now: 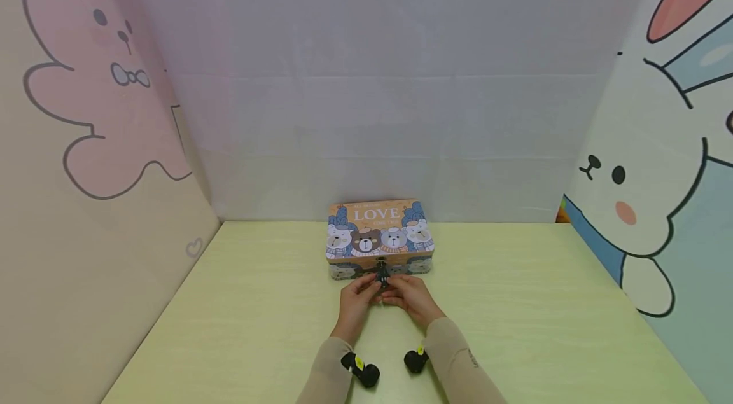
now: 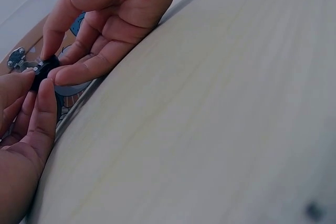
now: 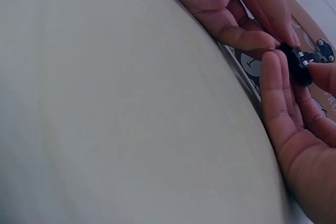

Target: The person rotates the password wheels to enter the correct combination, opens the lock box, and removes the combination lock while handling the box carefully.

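Observation:
A tin box [image 1: 375, 230] with cartoon bears and the word LOVE on its lid stands closed at the back middle of the table. At its front, a small black padlock [image 1: 382, 275] with silvery bits sits at the metal clasp [image 2: 17, 56]. My left hand [image 1: 356, 303] pinches the padlock from the left, thumb and fingertips on it. From the other side my right hand [image 1: 415, 299] pinches it too. Both wrist views show the fingers of the two hands meeting around the padlock [image 3: 296, 64], hiding part of it. Whether the shackle is locked I cannot tell.
The pale yellow-green table [image 1: 258, 327] spreads out around the box. Behind it hangs a white cloth [image 1: 378, 86]. Cartoon-printed panels stand at the left [image 1: 114, 137] and right [image 1: 630, 200]. Black wrist devices [image 1: 366, 373] are worn on both sleeves.

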The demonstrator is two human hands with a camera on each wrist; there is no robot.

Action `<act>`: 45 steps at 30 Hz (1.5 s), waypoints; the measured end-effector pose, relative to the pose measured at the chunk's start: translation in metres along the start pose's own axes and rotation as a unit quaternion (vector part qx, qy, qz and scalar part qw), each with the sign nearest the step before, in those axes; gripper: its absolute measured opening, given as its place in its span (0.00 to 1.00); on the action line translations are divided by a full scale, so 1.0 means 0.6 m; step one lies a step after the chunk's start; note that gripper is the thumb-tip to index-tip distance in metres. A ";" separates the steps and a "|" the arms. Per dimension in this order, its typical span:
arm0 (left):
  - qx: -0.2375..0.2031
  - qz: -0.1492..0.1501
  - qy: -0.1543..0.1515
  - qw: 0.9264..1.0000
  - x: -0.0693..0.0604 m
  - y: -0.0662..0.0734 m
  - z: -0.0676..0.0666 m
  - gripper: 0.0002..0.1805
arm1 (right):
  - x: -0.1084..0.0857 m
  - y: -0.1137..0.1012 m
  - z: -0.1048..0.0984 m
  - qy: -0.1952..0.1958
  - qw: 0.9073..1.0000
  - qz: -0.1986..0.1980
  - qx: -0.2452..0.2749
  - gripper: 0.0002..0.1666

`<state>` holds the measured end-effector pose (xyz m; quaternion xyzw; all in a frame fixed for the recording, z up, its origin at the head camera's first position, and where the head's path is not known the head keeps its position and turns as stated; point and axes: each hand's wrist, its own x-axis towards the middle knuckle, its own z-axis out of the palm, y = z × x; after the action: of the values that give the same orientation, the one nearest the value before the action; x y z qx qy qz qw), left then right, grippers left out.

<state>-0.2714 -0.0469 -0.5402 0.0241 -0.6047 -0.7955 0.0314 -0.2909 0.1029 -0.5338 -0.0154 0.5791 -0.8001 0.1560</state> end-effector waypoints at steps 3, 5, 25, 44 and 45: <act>0.007 0.003 0.003 1.000 0.008 -0.017 -0.004 0.17 | 0.000 0.002 0.000 0.000 1.000 0.002 -0.004 0.21; 0.008 0.004 0.004 1.000 0.007 -0.018 -0.004 0.18 | 0.000 0.003 0.000 0.001 1.000 0.002 -0.004 0.20; 0.011 0.006 0.001 1.000 0.014 -0.020 -0.007 0.17 | 0.008 -0.002 0.004 0.023 0.999 0.023 0.039 0.16; 0.007 0.005 -0.008 1.000 -0.007 0.013 0.001 0.17 | 0.000 -0.004 0.000 0.013 0.999 0.012 0.027 0.19; 0.009 0.007 -0.010 1.000 -0.007 0.014 0.001 0.17 | 0.000 -0.004 0.000 0.013 0.999 0.012 0.027 0.20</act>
<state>-0.2669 -0.0483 -0.5317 0.0123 -0.6124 -0.7898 0.0308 -0.2915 0.1034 -0.5316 0.0064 0.5590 -0.8138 0.1587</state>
